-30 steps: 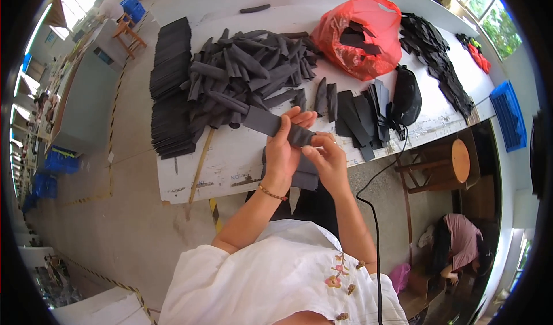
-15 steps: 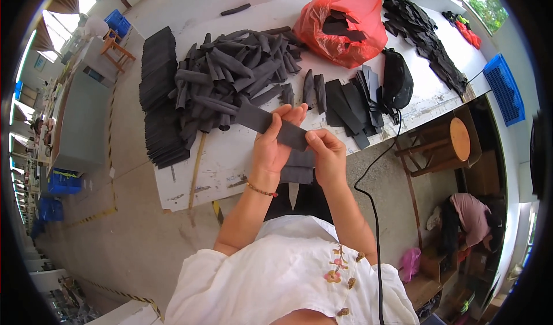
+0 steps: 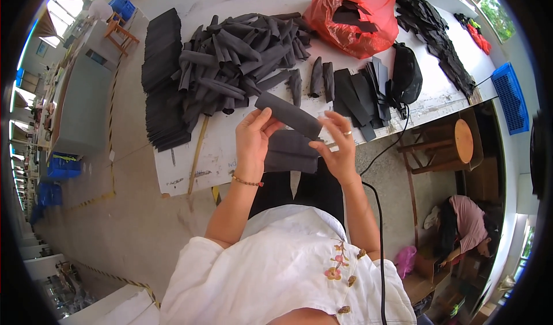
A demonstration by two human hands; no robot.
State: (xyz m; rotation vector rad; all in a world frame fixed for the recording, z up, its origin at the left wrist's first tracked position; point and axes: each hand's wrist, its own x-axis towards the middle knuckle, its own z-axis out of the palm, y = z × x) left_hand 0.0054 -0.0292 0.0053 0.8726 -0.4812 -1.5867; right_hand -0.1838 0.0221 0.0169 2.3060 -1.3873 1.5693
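Note:
A dark grey fabric strip [image 3: 288, 115] is held up slantwise over the table's front edge. My left hand [image 3: 252, 138] grips it near its left end, the thumb on top and the fingers underneath. By the strip's right end is my right hand [image 3: 340, 146], thumb and fingers apart, a little blurred; it seems not to grip the strip. Below the strip, at the table edge in front of me, lie flat dark fabric pieces [image 3: 291, 152]. Beyond my hands is a heap of curled dark grey fabric pieces [image 3: 230, 60].
The white table [image 3: 178, 172] carries a long row of stacked dark pieces [image 3: 163, 77], a red plastic bag [image 3: 322, 23], flat black strips [image 3: 352, 97] and a black rounded thing [image 3: 406, 74] with a cord [image 3: 377, 210]. A wooden stool [image 3: 464, 141] and a bending person [image 3: 469, 224] are at right.
My right hand has let go of the strip's right end and spread its fingers. My left hand has moved slightly left with the strip, uncovering more of the flat pieces below.

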